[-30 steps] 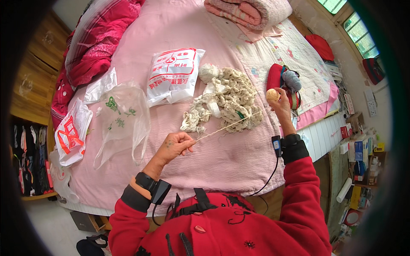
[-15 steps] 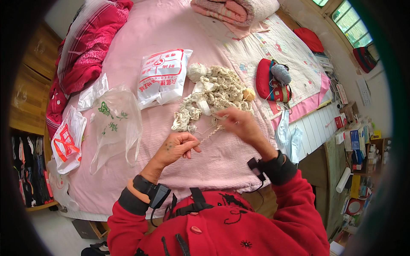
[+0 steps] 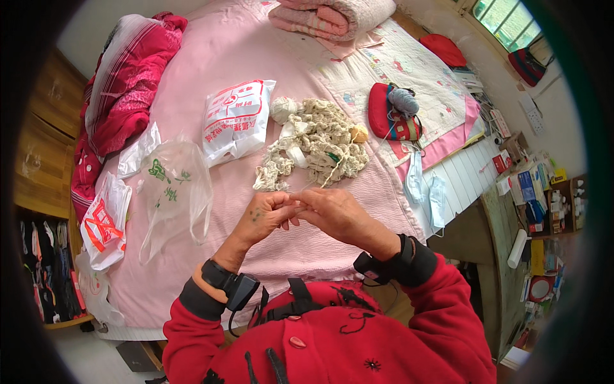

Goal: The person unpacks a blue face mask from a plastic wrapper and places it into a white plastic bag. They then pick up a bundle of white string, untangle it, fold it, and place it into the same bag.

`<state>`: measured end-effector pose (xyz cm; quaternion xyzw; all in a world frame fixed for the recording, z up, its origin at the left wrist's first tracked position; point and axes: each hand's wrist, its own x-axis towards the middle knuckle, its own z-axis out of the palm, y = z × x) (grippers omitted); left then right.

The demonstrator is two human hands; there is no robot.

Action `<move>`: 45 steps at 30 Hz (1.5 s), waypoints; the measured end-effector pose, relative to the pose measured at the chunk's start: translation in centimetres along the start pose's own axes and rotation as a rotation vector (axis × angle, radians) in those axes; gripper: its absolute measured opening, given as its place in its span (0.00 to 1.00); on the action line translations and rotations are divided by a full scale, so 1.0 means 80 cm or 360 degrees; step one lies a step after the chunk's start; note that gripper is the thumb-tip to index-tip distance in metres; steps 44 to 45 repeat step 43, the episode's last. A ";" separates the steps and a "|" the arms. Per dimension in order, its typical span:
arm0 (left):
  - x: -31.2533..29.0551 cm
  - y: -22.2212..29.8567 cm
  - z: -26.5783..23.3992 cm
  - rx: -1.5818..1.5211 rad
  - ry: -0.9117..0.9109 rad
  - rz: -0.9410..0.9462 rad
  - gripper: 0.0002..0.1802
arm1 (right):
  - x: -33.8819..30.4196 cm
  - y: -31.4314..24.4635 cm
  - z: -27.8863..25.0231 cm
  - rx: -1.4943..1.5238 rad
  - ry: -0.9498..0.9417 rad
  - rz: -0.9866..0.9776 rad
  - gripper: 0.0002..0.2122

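Observation:
My left hand [image 3: 262, 217] and my right hand [image 3: 340, 214] meet at the fingertips over the bed, just in front of a heap of tangled cream yarn [image 3: 332, 137]. Both are closed in a pinch. A thin strand of the cream yarn runs from the heap toward the fingers; its end is too small to make out. A cream yarn ball [image 3: 283, 109] lies at the heap's far left, and a small yellowish ball [image 3: 359, 134] touches its right side. Something dark green [image 3: 332, 156] shows among the loops.
Left of the yarn lie a white plastic bag with red print [image 3: 238, 121] and a clear plastic bag [image 3: 176, 192]. To the right are a red pouch [image 3: 379, 112] with a grey yarn ball [image 3: 403, 101] and blue face masks [image 3: 437, 200]. A rolled quilt [image 3: 332, 18] sits at the back.
My right hand has come left and down to meet the left hand's fingertips. The left hand has barely moved. The whole view has shifted slightly.

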<state>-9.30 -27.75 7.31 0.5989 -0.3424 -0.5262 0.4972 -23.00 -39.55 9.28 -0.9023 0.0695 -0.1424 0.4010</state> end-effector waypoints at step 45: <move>0.057 -0.018 0.053 -0.0029 -0.0051 -0.0037 0.07 | -0.068 0.107 -0.070 0.0517 -0.0352 0.0656 0.07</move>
